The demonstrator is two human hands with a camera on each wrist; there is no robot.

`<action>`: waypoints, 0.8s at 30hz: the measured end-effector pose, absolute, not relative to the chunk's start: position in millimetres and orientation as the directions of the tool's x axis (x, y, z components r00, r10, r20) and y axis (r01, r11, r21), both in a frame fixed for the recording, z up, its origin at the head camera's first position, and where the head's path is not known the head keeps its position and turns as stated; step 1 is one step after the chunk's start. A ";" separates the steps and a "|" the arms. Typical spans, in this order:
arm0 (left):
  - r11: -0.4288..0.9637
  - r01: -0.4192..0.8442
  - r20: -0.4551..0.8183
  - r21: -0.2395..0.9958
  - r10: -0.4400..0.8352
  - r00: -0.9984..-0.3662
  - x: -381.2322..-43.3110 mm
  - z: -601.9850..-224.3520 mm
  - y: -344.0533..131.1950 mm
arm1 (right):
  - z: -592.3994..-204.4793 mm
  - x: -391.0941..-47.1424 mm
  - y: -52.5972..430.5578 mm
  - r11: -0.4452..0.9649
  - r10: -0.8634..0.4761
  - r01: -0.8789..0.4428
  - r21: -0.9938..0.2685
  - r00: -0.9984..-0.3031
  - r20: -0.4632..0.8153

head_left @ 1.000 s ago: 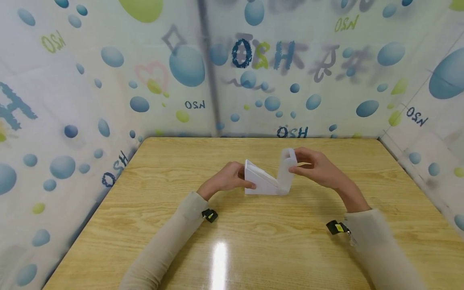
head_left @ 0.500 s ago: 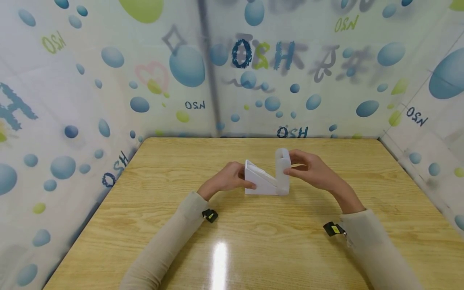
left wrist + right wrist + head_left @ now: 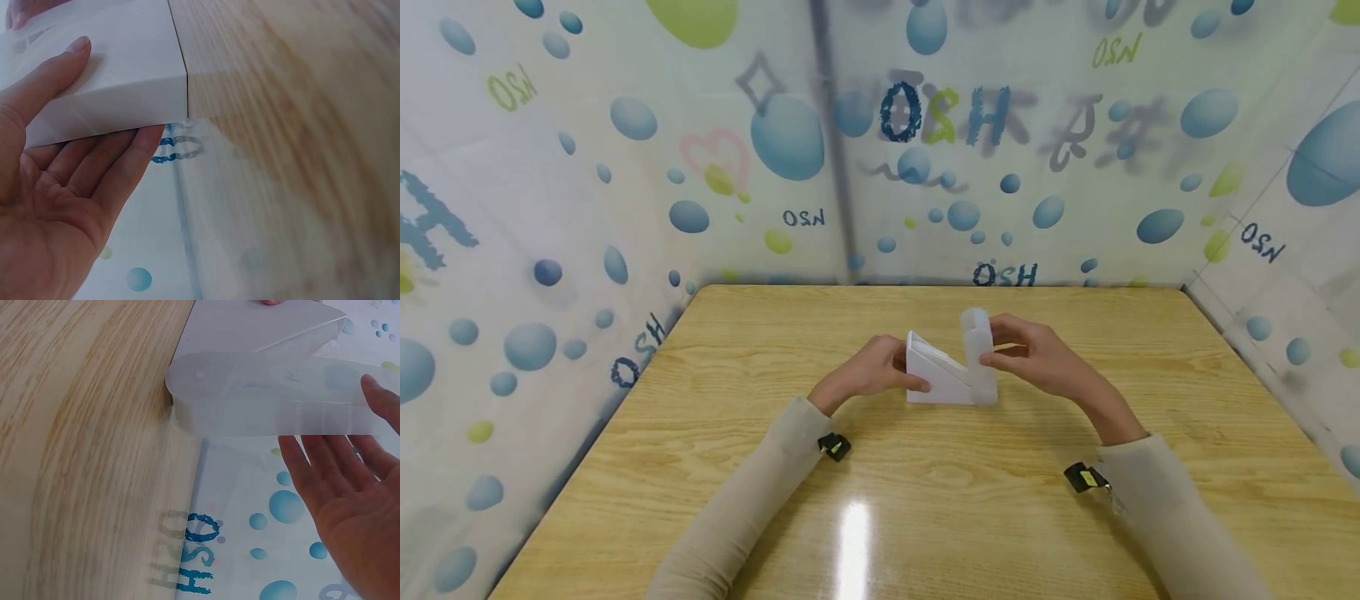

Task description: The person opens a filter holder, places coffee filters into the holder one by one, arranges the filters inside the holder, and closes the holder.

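A white wedge-shaped box (image 3: 938,382) with a sloping open top stands on the table, a translucent hinged lid (image 3: 977,337) raised at its right end. My left hand (image 3: 878,367) holds the tall left end. In the left wrist view its thumb lies on one broad face of the box (image 3: 134,59), with the fingers around the opposite side. My right hand (image 3: 1037,357) pinches the upper part of the lid between thumb and fingers. The right wrist view shows the lid (image 3: 244,394) joined to the box at a rounded hinge corner. The box's inside is mostly hidden.
The wood-grained table (image 3: 760,533) ends at the back against a wall covering (image 3: 880,192) printed with blue and green drops. Similar sheets flank both sides. Small black wrist devices (image 3: 835,446) hang at both cuffs. A bright reflection lies on the near tabletop.
My right hand has moved left and slightly down, swinging the lid from leaning right to leaning left over the box. The left hand and the box have stayed in place.
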State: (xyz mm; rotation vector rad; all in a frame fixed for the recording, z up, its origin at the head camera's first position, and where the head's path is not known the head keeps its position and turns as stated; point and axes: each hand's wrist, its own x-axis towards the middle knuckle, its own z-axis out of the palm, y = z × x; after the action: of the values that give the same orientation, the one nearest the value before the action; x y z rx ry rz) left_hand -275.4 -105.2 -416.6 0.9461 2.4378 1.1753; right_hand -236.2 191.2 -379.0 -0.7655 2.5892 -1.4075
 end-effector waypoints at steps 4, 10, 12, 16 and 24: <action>0.459 0.438 0.033 0.773 0.661 -0.750 -275.0 -416.5 -105.3 | -381.0 -236.5 190.4 0.452 -0.471 -0.375 -0.810 -0.871 0.141; 0.466 0.440 0.032 0.768 0.658 -0.752 -274.4 -415.0 -104.7 | -384.0 -238.2 188.7 0.441 -0.488 -0.390 -0.808 -0.860 0.149; 0.467 0.441 0.032 0.767 0.658 -0.753 -274.3 -414.4 -104.7 | -384.3 -238.7 188.2 0.441 -0.490 -0.388 -0.810 -0.860 0.145; 0.466 0.432 0.026 0.772 0.656 -0.754 -274.4 -414.2 -104.7 | -385.2 -239.2 187.9 0.446 -0.503 -0.396 -0.803 -0.852 0.142; 0.457 0.423 0.026 0.782 0.655 -0.756 -275.7 -416.3 -105.3 | -386.4 -240.2 186.9 0.460 -0.512 -0.404 -0.790 -0.848 0.136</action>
State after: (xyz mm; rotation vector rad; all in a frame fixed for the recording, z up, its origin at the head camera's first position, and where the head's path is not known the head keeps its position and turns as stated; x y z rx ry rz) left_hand -275.7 -105.3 -416.3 0.9245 2.4316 1.1872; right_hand -240.2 186.9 -386.4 -0.8130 2.5791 -1.3452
